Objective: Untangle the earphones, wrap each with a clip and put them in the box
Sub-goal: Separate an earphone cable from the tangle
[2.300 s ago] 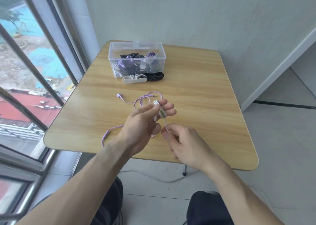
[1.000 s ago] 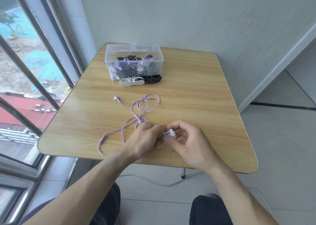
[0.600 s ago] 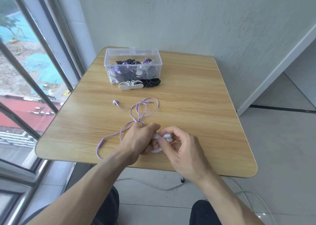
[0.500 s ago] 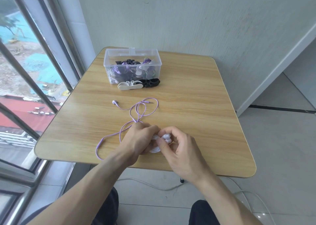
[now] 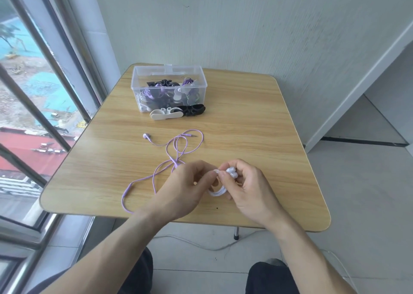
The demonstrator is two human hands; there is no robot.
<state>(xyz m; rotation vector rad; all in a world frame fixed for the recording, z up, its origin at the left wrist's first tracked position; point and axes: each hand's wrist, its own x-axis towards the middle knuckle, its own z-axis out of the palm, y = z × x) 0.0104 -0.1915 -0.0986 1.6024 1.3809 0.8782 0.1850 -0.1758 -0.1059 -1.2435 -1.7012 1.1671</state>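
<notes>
Holding the white earphones (image 5: 220, 187) bunched up, we've got both hands pinching them, left (image 5: 183, 189) and right (image 5: 244, 187). Purple earphones (image 5: 169, 157) sprawl loose near the box (image 5: 168, 88).

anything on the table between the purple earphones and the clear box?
Yes, in the head view: a white clip and a black clip lie side by side against the front of the clear box, beyond the purple earphones. Otherwise bare wood.

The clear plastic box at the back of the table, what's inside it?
The clear box holds a heap of purple, black and white earphone bundles with clips. How many cannot be told; the lower ones are covered by those above.
</notes>
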